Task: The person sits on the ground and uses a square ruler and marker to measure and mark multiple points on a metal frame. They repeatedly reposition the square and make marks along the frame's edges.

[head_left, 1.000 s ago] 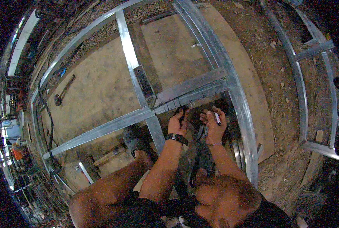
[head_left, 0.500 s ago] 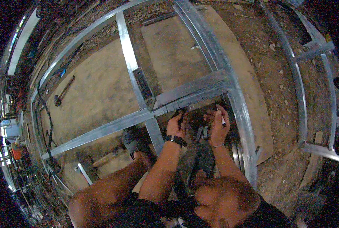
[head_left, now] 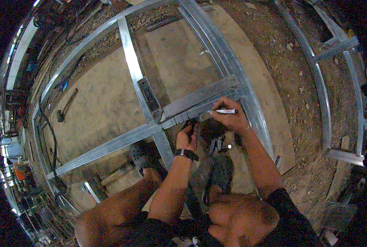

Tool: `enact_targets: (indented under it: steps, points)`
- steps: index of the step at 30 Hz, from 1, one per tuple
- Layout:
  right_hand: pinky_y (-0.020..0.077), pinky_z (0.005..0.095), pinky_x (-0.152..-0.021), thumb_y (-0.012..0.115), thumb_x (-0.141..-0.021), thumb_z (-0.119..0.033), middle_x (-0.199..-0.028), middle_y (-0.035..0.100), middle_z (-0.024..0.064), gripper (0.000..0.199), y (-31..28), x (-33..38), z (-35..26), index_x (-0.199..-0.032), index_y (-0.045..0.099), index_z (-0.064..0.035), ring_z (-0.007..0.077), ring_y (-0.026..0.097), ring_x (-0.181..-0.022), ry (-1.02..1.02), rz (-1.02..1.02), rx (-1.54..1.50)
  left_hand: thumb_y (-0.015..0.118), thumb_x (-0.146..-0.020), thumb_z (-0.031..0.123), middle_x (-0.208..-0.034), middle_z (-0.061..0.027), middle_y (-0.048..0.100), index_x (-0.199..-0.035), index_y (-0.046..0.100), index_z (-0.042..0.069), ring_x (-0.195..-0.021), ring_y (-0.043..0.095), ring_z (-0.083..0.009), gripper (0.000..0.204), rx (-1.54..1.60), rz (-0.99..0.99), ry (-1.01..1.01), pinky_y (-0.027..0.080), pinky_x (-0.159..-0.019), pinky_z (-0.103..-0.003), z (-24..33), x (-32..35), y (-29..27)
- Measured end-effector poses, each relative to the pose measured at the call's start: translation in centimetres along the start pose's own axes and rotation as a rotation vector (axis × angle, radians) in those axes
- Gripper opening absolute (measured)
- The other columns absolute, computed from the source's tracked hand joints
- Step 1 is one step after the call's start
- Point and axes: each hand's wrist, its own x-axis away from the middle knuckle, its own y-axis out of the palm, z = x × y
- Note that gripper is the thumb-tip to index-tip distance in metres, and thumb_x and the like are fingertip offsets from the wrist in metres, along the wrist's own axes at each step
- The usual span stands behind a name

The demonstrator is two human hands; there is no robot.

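My right hand (head_left: 233, 118) is closed round a white marker pen (head_left: 227, 111), its tip pointing left at the crossbar of a metal frame. Several dark lines run across this square-tube crossbar (head_left: 140, 133). My left hand (head_left: 186, 139), with a dark watch (head_left: 187, 154) on its wrist, is just on the near side of the bar. A small black object (head_left: 189, 125) is in its fingers; its kind is hard to make out. Beyond the marked bar a wider flat bar (head_left: 200, 97) lies alongside it.
A level-like dark tool (head_left: 149, 94) rests along the upright bar. A hammer (head_left: 67, 105) lies on the brown board (head_left: 103, 88) at the left. A dark cable (head_left: 53, 136) crosses the frame's left side. More metal framing (head_left: 324, 101) stands at the right. My shoes (head_left: 223, 171) are inside the frame.
My right hand has moved away from me to the crossbar, and the marker has swung from steep to nearly level. My left hand has shifted slightly left.
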Motion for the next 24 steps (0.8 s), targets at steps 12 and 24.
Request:
enact_targets:
  steps: [12,24]
  points:
    - [0.0526,0.0293,-0.073,0.086,-0.084,-0.013,-0.087,0.071,0.0015,0.021,-0.8,-0.7,0.9,-0.088,0.067,-0.0067,0.0096,0.062,-0.080,0.156,-0.018,-0.017,0.064,-0.091,0.016,-0.118,-0.0163,0.074,-0.124,0.070,0.007,-0.100,0.070,-0.0360,0.034,-1.034,-0.057,0.362,0.057,-0.084,-0.041,1.6,2.1,0.6]
    - [0.0549,0.0299,-0.076,0.084,-0.087,-0.013,-0.092,0.075,0.0041,0.018,-0.1,0.3,1.1,-0.091,0.068,-0.0057,0.0115,0.067,-0.085,0.265,0.036,-0.058,0.058,-0.101,0.021,-0.126,-0.0162,0.072,-0.125,0.071,0.008,-0.111,0.070,-0.0381,0.030,-0.844,0.042,0.168,0.059,-0.092,-0.046,1.2,2.6,0.6]
